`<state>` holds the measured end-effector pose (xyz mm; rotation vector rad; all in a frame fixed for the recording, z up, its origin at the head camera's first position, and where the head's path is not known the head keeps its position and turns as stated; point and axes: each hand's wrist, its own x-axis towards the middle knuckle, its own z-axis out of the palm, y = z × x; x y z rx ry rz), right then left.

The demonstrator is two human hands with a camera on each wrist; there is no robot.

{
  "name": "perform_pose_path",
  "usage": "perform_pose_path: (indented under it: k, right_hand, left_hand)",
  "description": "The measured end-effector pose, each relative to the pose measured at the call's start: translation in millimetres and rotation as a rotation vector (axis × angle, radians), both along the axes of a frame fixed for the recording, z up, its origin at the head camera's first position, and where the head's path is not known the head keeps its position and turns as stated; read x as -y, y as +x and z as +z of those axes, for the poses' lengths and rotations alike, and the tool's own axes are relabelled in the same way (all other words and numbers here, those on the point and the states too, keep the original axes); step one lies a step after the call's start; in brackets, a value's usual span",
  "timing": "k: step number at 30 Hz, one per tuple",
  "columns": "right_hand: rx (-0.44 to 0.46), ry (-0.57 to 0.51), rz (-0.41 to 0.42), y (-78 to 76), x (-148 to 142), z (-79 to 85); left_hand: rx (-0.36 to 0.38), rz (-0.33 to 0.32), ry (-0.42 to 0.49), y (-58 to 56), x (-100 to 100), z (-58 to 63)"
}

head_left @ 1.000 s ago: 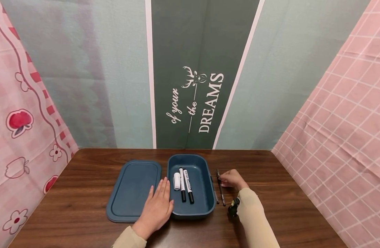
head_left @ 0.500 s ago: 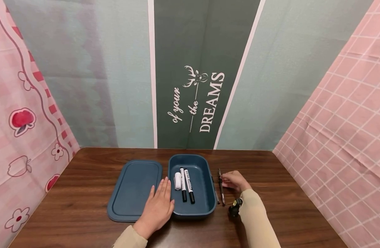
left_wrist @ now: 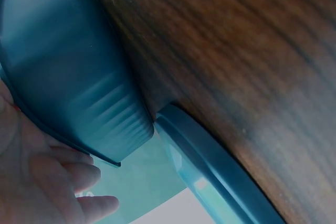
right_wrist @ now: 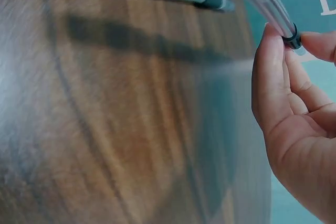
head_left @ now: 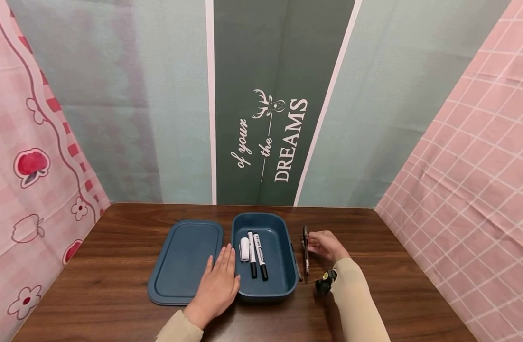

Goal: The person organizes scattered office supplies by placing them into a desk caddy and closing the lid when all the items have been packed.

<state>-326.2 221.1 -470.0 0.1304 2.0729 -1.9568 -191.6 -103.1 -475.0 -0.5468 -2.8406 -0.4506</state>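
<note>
R hand [head_left: 325,245] pinches slim transp. pen [right_wrist: 268,4]; L hand [head_left: 216,284] by rounded box [head_left: 279,260].

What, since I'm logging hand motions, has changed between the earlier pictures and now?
The pen, pinched in the right hand, has shifted with it toward the far edge of the table, perhaps lifting. The left hand, blue box, lid and markers stayed put.

Box [head_left: 279,273] is blue; markers [head_left: 259,251] white-and-black; cloth [head_left: 466,142] pink-gridded.
</note>
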Motion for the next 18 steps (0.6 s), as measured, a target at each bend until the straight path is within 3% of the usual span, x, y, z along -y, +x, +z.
perform_pose_path:
  k: [14,18]
  right_hand:
    - [-0.012,-0.176,0.018,-8.6,10.1,23.4]
    - [-0.019,-0.176,0.019,-11.8,13.3,26.7]
  left_hand:
    - [-0.011,-0.003,-0.003,-0.7,0.4,-0.1]
    - [-0.005,-0.003,0.001,-0.6,0.6,0.0]
